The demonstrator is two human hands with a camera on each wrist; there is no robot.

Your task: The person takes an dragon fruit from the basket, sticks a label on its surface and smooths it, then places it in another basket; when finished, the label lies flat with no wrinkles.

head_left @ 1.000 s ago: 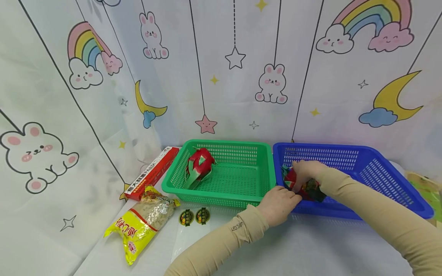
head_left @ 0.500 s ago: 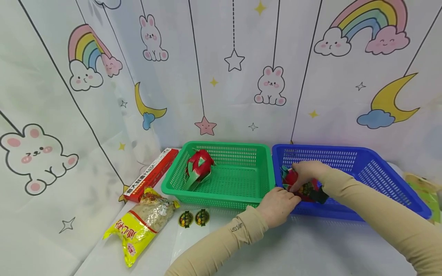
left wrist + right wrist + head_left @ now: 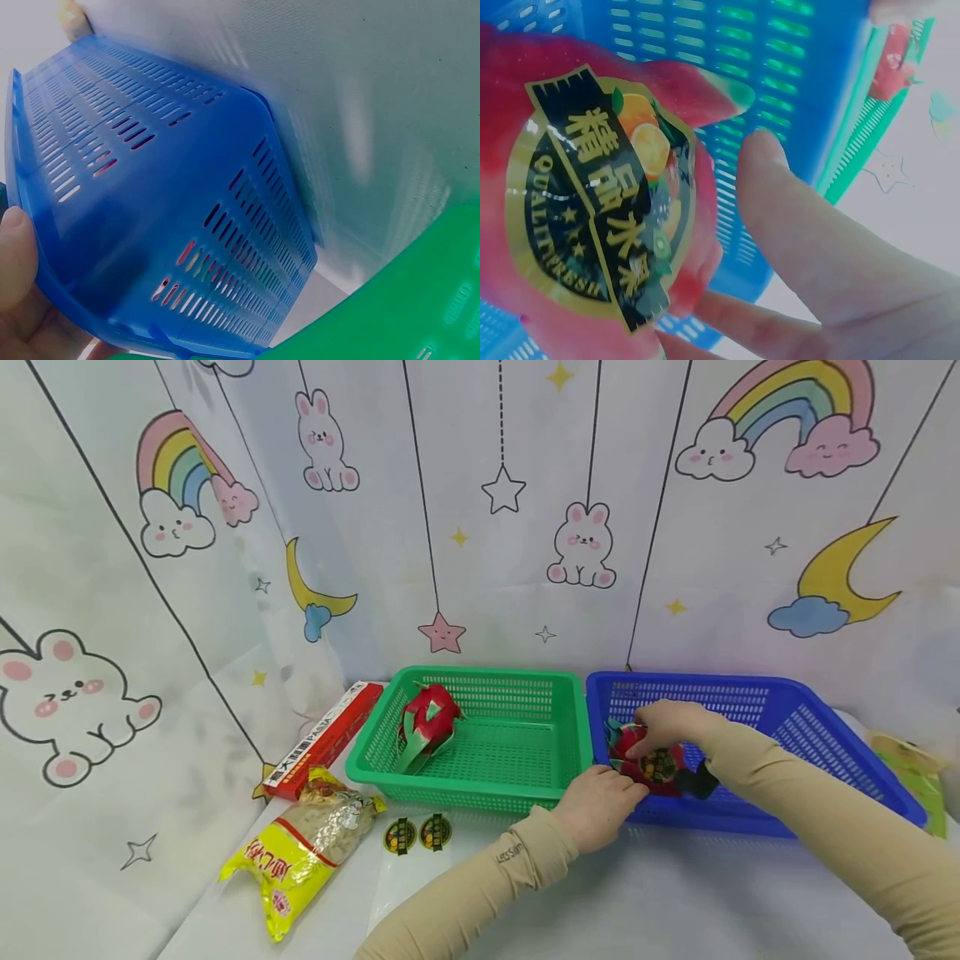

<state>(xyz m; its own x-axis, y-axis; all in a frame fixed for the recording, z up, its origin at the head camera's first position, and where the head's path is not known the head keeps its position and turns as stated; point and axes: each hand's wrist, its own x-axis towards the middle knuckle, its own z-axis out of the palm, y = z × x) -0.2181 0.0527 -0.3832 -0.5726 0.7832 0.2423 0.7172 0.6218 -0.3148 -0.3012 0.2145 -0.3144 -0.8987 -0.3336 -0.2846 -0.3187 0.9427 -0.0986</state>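
Observation:
A red dragon fruit [image 3: 499, 90] with green-tipped scales lies at the left end of the blue basket [image 3: 817, 752]. A round black-and-gold label [image 3: 600, 195] faces up on its skin. My right hand [image 3: 675, 722] is at this fruit, its thumb [image 3: 780, 187] extended and off the skin, other fingers reaching behind it. My left hand [image 3: 600, 806] grips the blue basket's near left corner, thumb [image 3: 15, 251] over the rim and fingers below. A second dragon fruit [image 3: 431, 718] lies in the green basket [image 3: 472, 789] at the left.
Two similar labels [image 3: 400, 837] sit on a clear sheet before the green basket. To its left are a red-and-white pasta box [image 3: 322, 743] and a yellow bag [image 3: 300, 852] of pale food. A greenish package [image 3: 915, 777] lies beyond the blue basket. A printed curtain [image 3: 495, 568] hangs behind.
My right hand has shifted slightly up off the fruit, and the label now shows in full. My left hand stays at the basket corner. The head view has shifted slightly.

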